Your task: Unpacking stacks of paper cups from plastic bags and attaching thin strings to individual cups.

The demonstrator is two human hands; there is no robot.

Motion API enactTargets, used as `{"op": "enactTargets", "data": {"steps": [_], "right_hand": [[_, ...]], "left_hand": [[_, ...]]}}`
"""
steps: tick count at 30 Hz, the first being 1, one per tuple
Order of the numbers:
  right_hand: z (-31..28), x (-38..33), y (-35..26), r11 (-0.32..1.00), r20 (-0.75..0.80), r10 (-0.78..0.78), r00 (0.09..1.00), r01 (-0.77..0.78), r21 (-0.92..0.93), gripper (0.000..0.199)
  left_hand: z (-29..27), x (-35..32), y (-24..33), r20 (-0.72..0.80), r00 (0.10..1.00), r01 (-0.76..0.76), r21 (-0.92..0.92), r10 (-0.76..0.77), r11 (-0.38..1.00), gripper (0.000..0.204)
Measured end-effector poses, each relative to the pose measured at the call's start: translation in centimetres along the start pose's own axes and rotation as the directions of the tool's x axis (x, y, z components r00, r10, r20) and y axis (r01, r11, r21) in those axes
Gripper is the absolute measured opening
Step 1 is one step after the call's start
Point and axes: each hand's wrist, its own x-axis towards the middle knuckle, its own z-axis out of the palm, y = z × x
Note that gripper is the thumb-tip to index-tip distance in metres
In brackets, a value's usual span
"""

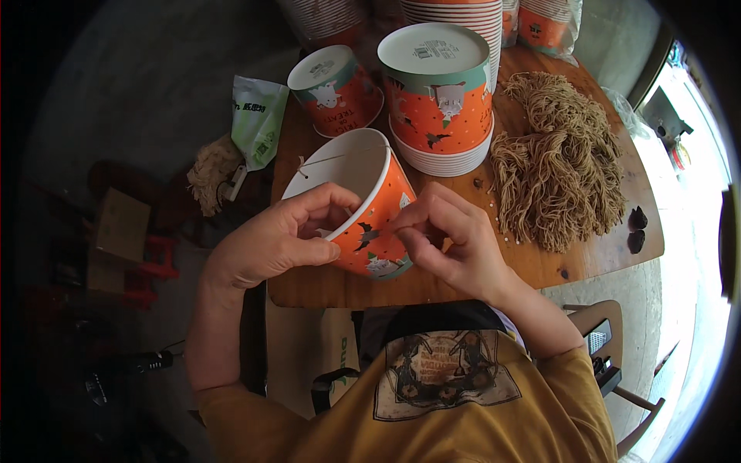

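Note:
A paper bucket (pixel 374 236), orange with a white inside and Halloween pictures, is tilted over the table's near edge. My left hand (pixel 282 238) grips its rim, fingers inside and thumb on the outer wall. A thin cord (pixel 347 155) spans the mouth, with a knotted end at the far left of the rim. Against the bucket's right side my right hand (pixel 451 235) is closed in a pinch; what sits between its fingertips is too small to make out. Right of it lies a large heap of tan cords (pixel 559 166).
Upside-down buckets stand beyond my hands: a larger stack (pixel 441 108) and a smaller bucket (pixel 337 92). More stacked buckets (pixel 455 11) rise behind. A green-and-white bag (pixel 259 123) hangs by the left edge of the wooden table (pixel 309 292). Two dark pieces (pixel 637 230) lie at the right edge.

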Motion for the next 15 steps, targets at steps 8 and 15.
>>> {"op": "enactTargets", "data": {"steps": [8, 15], "right_hand": [[0.4, -0.5, -0.6, 0.983, -0.112, 0.060, 0.992, -0.078, -0.168, 0.013], [0.4, -0.9, -1.5, 0.976, -0.107, 0.185, 0.977, -0.196, -0.097, 0.012]], "left_hand": [[0.4, 0.1, 0.2, -0.026, 1.000, -0.002, 0.016, 0.003, 1.000, 0.041], [0.8, 0.2, 0.2, -0.027, 0.999, -0.015, 0.038, 0.016, 0.999, 0.040]]}}
